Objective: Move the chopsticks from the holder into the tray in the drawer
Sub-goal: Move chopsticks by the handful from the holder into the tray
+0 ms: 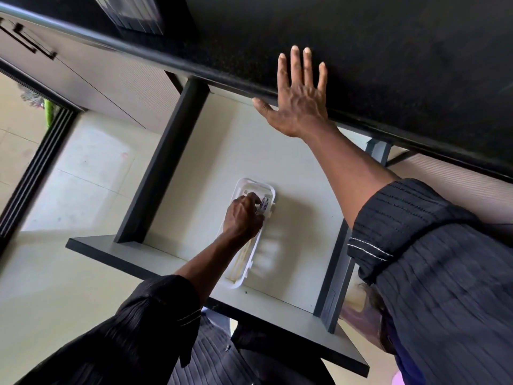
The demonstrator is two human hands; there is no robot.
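A white oblong tray (242, 187) lies on the pale floor of the pulled-out drawer (291, 168). Pale wooden chopsticks (241, 258) lie lengthwise in the tray, their patterned ends (264, 202) near its far end. My left hand (243, 218) reaches down into the tray with fingers closed on the chopsticks near the patterned ends, covering their middle. My right hand (299, 98) rests flat with fingers spread on the black countertop (388, 65) edge above the drawer, holding nothing. The holder is not in view.
The drawer has dark side rails (166, 159) and a grey front panel (116, 254) near my body. A dark ribbed object (133, 15) sits on the counter at the back left. Pale floor tiles (77, 176) and a cabinet door (83, 70) lie to the left.
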